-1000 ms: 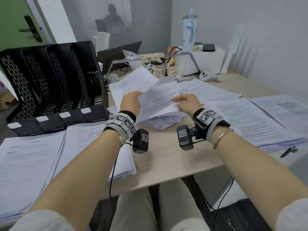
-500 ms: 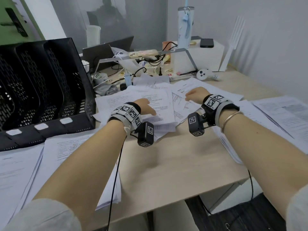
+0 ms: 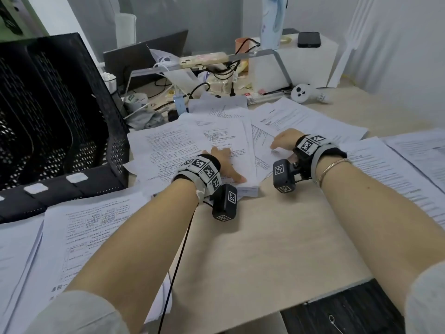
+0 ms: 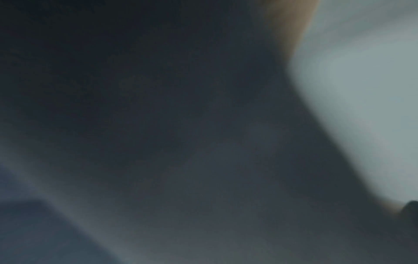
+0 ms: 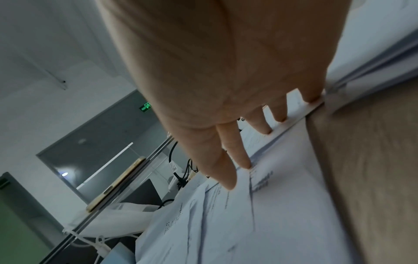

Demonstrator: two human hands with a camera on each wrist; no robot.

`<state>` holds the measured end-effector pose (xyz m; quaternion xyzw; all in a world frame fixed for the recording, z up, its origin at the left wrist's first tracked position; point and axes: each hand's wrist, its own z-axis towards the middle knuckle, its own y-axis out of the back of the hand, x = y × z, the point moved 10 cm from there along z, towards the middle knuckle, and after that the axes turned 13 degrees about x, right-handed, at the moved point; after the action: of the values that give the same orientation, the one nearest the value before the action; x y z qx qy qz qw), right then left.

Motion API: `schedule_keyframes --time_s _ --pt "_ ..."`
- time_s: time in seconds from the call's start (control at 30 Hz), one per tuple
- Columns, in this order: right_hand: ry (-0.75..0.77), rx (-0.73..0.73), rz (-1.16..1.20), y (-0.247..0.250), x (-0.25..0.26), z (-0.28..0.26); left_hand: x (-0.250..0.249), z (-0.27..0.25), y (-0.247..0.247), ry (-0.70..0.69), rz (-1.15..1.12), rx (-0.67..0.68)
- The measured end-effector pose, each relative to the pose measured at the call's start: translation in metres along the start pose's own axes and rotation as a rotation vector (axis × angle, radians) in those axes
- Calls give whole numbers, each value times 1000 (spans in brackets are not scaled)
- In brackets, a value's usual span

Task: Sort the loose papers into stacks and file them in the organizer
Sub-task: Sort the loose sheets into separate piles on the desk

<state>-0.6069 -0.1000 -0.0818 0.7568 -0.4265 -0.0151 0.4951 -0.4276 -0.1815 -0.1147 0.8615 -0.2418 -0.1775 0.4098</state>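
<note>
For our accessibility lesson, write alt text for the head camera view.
Both hands, the left hand and the right hand, press flat on a messy pile of printed papers on a wooden desk. A black mesh file organizer stands at left.

Left hand (image 3: pixel 225 165), right hand (image 3: pixel 284 141) flat, fingers extended

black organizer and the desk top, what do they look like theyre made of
The black organizer looks like matte metal mesh, though moulded plastic is possible: its walls are perforated with rows of small holes and show no gloss. The desk top looks like a pale wood-grain laminate or veneer with a smooth, low-sheen finish: faint streaked grain shows in the right wrist view too. Solid wood cannot be ruled out.
</note>
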Motion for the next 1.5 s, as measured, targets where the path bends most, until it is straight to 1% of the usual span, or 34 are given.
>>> schedule_keyframes --time_s 0.2,0.27,0.3,0.4,0.5,0.57,0.63,0.7,0.77,0.83,0.9,0.97,1.03,1.1,1.17,1.27,1.37,1.5 --pt "-71 -37 14 -1 -8 0 3 3 -3 -31 -33 -21" --pt "-67 -67 38 3 -13 -1 3 3 -2 -34 -42 -24" --pt "-41 -79 75 6 -12 -3 2 3 -2 -37 -46 -27" --pt "134 -146 193 19 7 -20 1 -4 -1 -35 -69 -40" --pt "302 -197 175 27 32 -44 0 -9 2 -62 -151 -87" --pt "395 -194 202 27 48 -62 -6 -21 12 -143 -253 -163" --pt "498 -180 310 25 64 -80 -17 -38 23 -269 -370 -218" --pt "570 -142 408 18 80 -98 -27 -58 29 -383 -491 -217" --pt "605 -113 438 11 93 -109 -29 -69 30 -436 -579 -221" --pt "654 -80 475 4 105 -122 -23 -78 32 -455 -659 -272" --pt "695 -55 522 -3 112 -134 -12 -90 33 -448 -740 -352" --pt "741 -39 514 -7 118 -147 0 -102 36 -426 -842 -434" --pt "799 -83 430 -7 123 -161 16 -114 36 -400 -1005 -475" --pt "848 -182 360 -2 123 -173 34 -120 34 -362 -1129 -505" --pt "844 -247 380 4 115 -180 51 -124 31 -317 -1198 -530" --pt "776 -285 434 12 99 -184 64 -133 21 -256 -1275 -519" --pt "696 -268 445 13 84 -182 65 -136 10 -215 -1288 -519" --pt "611 -251 360 4 60 -183 52 -138 1 -210 -1312 -509"
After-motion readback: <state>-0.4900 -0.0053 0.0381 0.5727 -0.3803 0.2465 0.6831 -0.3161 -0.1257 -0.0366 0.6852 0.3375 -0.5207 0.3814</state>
